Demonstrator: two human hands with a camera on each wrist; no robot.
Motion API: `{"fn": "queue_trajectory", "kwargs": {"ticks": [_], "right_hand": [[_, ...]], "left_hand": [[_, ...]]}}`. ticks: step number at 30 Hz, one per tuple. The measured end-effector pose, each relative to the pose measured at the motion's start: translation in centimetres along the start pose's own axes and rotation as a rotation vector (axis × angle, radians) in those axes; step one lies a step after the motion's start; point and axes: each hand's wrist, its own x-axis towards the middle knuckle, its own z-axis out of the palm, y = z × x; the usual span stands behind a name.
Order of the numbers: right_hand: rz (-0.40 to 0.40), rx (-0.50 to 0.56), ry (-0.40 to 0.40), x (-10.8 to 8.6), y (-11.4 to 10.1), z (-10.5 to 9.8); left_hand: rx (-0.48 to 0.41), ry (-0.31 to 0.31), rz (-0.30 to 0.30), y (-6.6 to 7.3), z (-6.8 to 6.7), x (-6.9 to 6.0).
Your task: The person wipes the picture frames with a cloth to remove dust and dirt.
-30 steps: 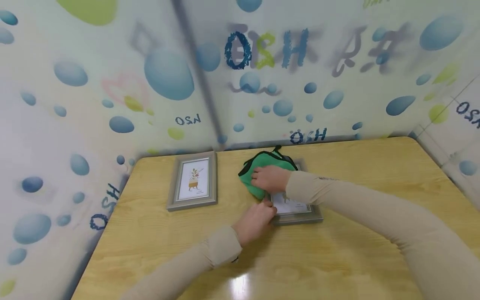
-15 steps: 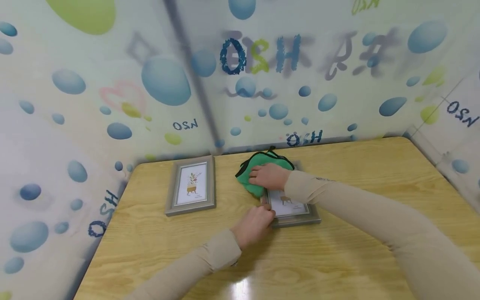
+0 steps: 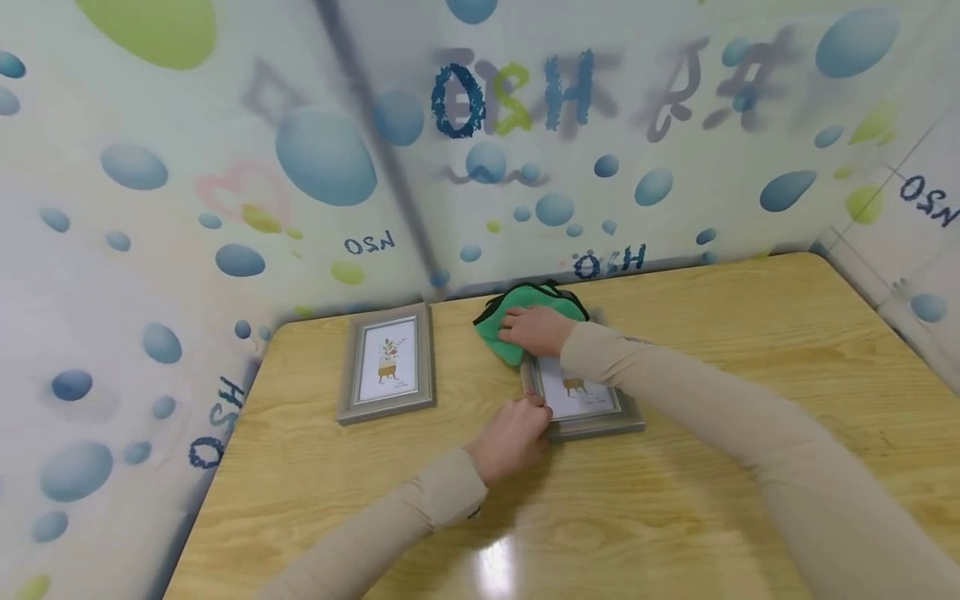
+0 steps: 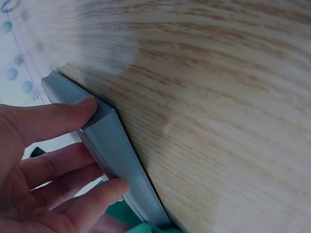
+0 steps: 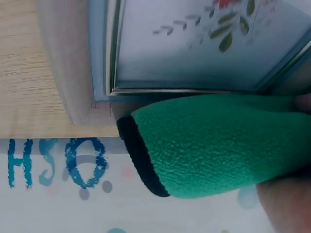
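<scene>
On the wooden table lies a grey picture frame (image 3: 592,429) with a drawing of a potted plant. My left hand (image 3: 513,437) grips its near left corner; in the left wrist view the thumb lies at the corner and the fingertips on the frame's side. A green cloth (image 3: 506,329) with black edging is bunched in my right hand (image 3: 536,329), over the frame's far left part. In the right wrist view the folded cloth (image 5: 218,145) lies along the frame's far border, with only bits of the fingers showing. Sleeve and cloth hide much of the frame.
A second, similar picture frame (image 3: 386,362) lies to the left on the table (image 3: 675,517). Behind the table's far edge rises a wall (image 3: 322,75) with blue drops and lettering.
My right hand has slid the cloth a little farther away along the frame, baring more of its left border. The left hand stays at the corner; the head view shifts slightly.
</scene>
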Motion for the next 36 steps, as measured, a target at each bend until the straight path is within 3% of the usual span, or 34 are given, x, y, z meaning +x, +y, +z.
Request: {"fn": "queue_trajectory", "kwargs": {"ticks": [7,14,19,25,31,36], "right_hand": [[-0.166,0.009,-0.012,-2.7,-1.8,-0.3],[-0.149,0.154,0.042,-4.6,-1.8,-0.7],[-0.042,0.288,0.148,-7.5,0.0,-2.5],[0.138,0.466,0.276,-10.8,3.2,-3.3],[0.256,0.481,0.316,-13.7,6.2,-4.1],[0.314,0.464,0.305,-16.7,8.1,-4.4]], "left_hand": [[0.009,0.034,0.012,0.2,-0.2,-0.2],[0.022,0.009,-0.023,0.6,0.1,-0.4],[0.0,0.028,-0.057,0.8,0.0,-0.1],[-0.084,-0.002,-0.109,0.3,-0.2,0.5],[-0.189,-0.022,-0.188,-1.8,-0.3,1.3],[-0.225,0.005,-0.194,-3.7,-0.1,2.0]]}}
